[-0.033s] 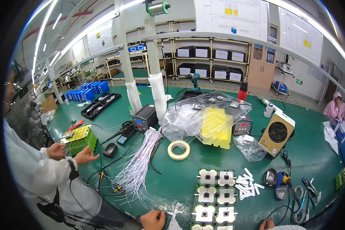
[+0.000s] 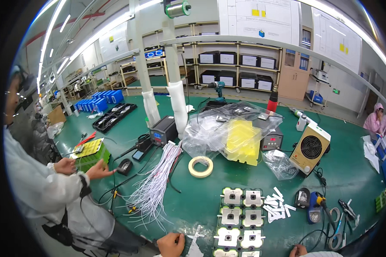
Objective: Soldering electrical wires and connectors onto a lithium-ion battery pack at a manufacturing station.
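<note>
Two-column block of pale, square plates with dark round centres (image 2: 245,219): at the near edge of the green bench top (image 2: 188,198), between your hands. Flat white strips (image 2: 277,210) lie just right of it. Your left hand (image 2: 170,245), beside a torn silvery-white scrap (image 2: 195,247), is loosely curled; contents cannot be told. Your right hand (image 2: 298,251) is largely cut off; grip unreadable. Versus preceding frame: hands and block unchanged; work appears unadvanced.

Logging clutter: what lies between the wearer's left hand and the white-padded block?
In the head view, a ragged whitish patch lies between the left hand and the white-padded block.
</note>
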{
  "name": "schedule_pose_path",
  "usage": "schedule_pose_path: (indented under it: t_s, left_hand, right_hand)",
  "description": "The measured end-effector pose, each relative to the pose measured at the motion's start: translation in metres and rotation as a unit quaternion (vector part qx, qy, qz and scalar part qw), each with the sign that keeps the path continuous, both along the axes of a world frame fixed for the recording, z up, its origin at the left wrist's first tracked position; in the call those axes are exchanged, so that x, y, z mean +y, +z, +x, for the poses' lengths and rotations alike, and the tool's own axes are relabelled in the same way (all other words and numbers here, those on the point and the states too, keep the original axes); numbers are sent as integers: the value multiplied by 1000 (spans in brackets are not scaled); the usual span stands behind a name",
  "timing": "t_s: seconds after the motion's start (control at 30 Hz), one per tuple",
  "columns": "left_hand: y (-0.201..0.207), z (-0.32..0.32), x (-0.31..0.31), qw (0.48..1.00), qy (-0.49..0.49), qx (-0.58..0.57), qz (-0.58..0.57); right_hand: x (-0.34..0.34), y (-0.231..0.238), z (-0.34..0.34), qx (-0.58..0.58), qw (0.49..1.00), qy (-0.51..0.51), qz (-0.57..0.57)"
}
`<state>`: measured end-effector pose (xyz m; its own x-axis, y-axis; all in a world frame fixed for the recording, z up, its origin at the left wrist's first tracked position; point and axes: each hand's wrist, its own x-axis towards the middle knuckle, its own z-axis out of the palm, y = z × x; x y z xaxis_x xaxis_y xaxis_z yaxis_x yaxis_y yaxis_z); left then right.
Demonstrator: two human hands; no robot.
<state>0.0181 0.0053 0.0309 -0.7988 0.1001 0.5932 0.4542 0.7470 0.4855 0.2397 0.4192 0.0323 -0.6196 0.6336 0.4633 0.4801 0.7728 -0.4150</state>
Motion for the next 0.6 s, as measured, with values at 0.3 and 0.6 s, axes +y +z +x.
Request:
schedule_pose_path:
  t_s: [0.3,0.6]
  left_hand:
    - [-3,3,8,993,92,-50,57]
    - [-11,-3,3,991,81,-92,47]
  right_hand:
    - [9,-18,14,-18,998,63,18]
    - [8,-21,12,-81,983,54,-155]
